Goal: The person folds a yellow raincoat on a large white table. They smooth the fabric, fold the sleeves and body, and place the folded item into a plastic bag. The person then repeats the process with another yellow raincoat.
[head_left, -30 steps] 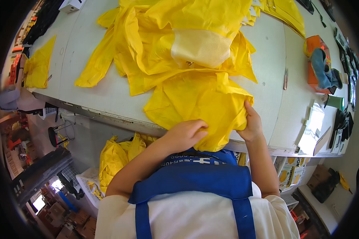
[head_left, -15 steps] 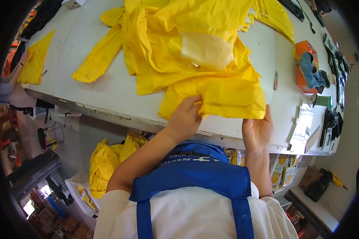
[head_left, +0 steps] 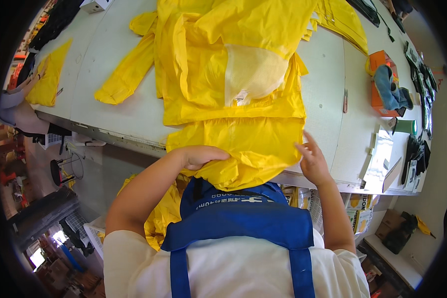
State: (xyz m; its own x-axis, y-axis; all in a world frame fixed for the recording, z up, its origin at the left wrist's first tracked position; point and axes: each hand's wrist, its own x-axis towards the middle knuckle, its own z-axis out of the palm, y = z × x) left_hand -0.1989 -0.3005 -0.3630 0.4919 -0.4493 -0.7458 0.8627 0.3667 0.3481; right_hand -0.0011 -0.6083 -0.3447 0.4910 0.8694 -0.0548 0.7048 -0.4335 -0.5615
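Observation:
A yellow rain jacket (head_left: 203, 74) lies spread on the table, with a pale mesh panel (head_left: 258, 69) and a small white label facing up. One sleeve (head_left: 126, 69) stretches out to its left. The lower yellow cloth (head_left: 238, 136) lies below a straight hem and sags over the table's near edge, bunched against my blue apron (head_left: 238, 221). My left hand (head_left: 203, 156) is closed on the bunched fabric at its left, fingers partly hidden by folds. At the right edge of the cloth is my right hand (head_left: 314, 159), fingers apart, nothing gripped.
At the far left, another person's hand rests on a folded yellow garment (head_left: 49, 74). More yellow garments (head_left: 340, 22) are stacked at the far right. An orange box (head_left: 382, 84) with blue-grey cloth, a green roll (head_left: 406, 126) and clear plastic sheets (head_left: 377, 159) stand along the right side.
The lower cloth has been drawn toward me and now hangs over the table edge. The mesh panel lies flatter. My left hand moved left; my right hand shifted off the cloth's corner, fingers spread.

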